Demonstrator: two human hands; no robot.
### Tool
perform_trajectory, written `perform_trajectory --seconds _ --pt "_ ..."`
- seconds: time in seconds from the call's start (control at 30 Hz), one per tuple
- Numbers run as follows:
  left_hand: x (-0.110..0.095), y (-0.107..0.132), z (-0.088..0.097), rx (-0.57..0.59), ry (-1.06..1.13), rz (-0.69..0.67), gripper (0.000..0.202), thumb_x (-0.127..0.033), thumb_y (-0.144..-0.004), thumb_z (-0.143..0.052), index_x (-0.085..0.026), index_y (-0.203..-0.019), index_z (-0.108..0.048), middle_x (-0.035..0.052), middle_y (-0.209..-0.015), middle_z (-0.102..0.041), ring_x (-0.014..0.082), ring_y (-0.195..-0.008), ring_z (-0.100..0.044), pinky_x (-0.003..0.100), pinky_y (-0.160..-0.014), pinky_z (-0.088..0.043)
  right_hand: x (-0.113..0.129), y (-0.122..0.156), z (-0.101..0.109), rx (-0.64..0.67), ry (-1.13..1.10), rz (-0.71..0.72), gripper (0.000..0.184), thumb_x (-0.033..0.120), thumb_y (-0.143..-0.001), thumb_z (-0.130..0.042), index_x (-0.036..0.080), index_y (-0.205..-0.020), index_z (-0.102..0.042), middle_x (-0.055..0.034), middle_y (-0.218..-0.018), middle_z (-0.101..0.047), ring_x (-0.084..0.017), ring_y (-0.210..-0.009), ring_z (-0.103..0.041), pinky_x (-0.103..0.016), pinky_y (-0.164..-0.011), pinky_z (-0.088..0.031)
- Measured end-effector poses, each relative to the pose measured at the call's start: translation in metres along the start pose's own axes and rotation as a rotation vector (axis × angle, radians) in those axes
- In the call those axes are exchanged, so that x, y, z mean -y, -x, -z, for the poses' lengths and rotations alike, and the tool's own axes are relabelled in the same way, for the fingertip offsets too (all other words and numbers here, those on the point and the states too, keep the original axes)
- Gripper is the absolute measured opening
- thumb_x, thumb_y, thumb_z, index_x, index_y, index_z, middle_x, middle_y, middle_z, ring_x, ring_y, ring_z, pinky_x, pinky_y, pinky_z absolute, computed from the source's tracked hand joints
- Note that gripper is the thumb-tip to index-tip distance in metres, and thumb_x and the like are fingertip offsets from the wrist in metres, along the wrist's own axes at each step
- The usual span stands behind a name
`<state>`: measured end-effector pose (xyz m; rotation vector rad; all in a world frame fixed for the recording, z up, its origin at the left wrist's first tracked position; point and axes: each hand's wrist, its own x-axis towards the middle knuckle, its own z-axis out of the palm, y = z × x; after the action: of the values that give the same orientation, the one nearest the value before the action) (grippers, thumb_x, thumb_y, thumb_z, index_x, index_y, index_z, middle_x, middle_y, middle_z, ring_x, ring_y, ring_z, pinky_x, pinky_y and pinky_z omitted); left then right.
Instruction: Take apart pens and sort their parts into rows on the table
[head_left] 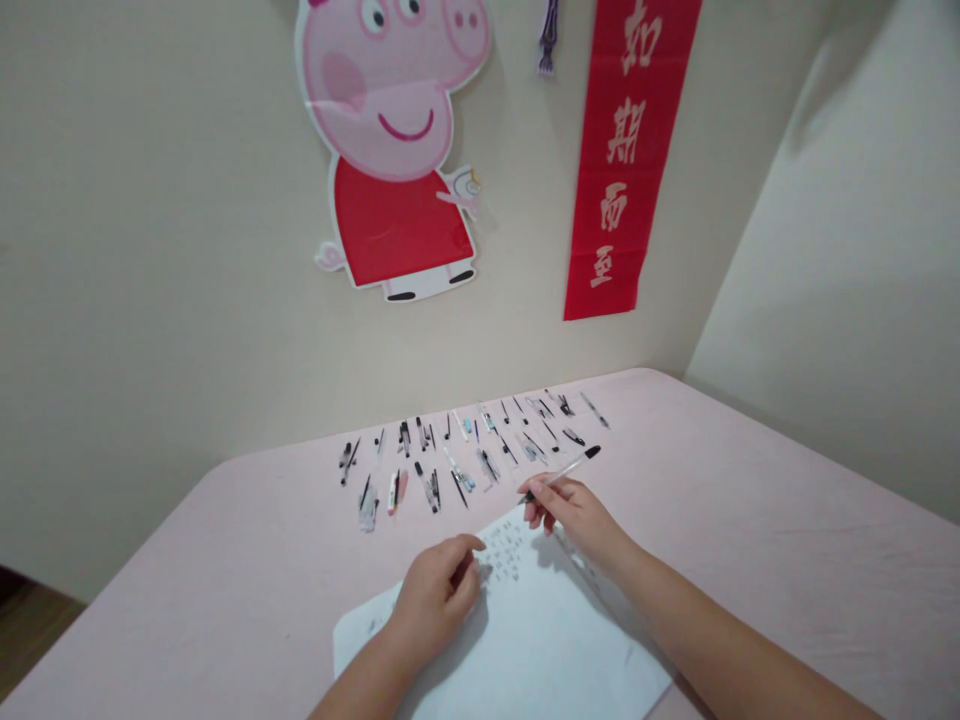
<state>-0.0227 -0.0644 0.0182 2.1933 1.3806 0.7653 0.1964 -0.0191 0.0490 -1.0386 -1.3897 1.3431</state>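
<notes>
My right hand is closed around a clear-barrelled pen. Its black-capped end points up and to the right, and its tip is down by the top edge of the paper. Below lies a white sheet of paper with rows of small dark handwriting near its top. My left hand rests on the paper left of the writing, fingers loosely bent, index finger and thumb apart, no object visible in it. Its other fingers are partly hidden.
Beyond the paper, several pens and pen parts lie in rows on the pink-covered table. Behind the table stands a wall with a pig cutout and a red banner. Another wall rises at the right.
</notes>
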Motion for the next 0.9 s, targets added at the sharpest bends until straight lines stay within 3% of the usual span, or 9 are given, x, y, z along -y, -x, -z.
perform_trajectory --seconds 0.17,0.4,0.57,0.9 --pt "-0.010 0.002 0.006 0.124 -0.087 -0.191 0.032 -0.011 -0.077 -0.043 -0.019 -0.097 -0.067 0.0037 -0.074 -0.063 0.0154 -0.069 -0.058 0.024 -0.064 -0.039 -0.013 0.004 -0.007 0.040 0.048 -0.062 0.036 0.049 -0.070 -0.066 0.015 -0.083 -0.063 -0.0009 -0.063 -0.060 -0.013 -0.059 -0.056 -0.021 -0.048 -0.040" --pt "-0.018 0.002 0.008 0.336 -0.137 -0.234 0.042 -0.009 -0.077 -0.044 -0.027 -0.107 -0.067 0.0026 -0.077 -0.064 0.0160 -0.071 -0.060 0.024 -0.065 -0.040 -0.041 0.010 -0.011 0.125 0.105 -0.049 0.015 0.027 -0.069 -0.063 0.017 -0.078 -0.058 0.0051 -0.058 -0.051 -0.009 -0.052 -0.048 -0.021 -0.050 -0.039" --pt "-0.023 0.003 0.010 0.372 -0.198 -0.248 0.039 -0.012 -0.079 -0.045 -0.028 -0.106 -0.067 0.0022 -0.077 -0.062 0.0168 -0.073 -0.058 0.025 -0.064 -0.038 -0.051 0.016 -0.006 0.116 0.336 0.025 0.004 0.015 -0.068 -0.059 0.017 -0.072 -0.057 0.0035 -0.060 -0.054 -0.010 -0.055 -0.049 -0.021 -0.054 -0.040" --pt "-0.028 0.002 0.012 0.400 -0.237 -0.245 0.039 -0.017 -0.080 -0.048 -0.031 -0.114 -0.063 0.0022 -0.078 -0.060 0.0176 -0.073 -0.056 0.027 -0.063 -0.038 -0.043 0.022 -0.001 0.107 0.667 0.119 0.010 0.013 -0.069 -0.052 0.018 -0.069 -0.060 0.0016 -0.062 -0.057 -0.012 -0.057 -0.050 -0.021 -0.055 -0.040"
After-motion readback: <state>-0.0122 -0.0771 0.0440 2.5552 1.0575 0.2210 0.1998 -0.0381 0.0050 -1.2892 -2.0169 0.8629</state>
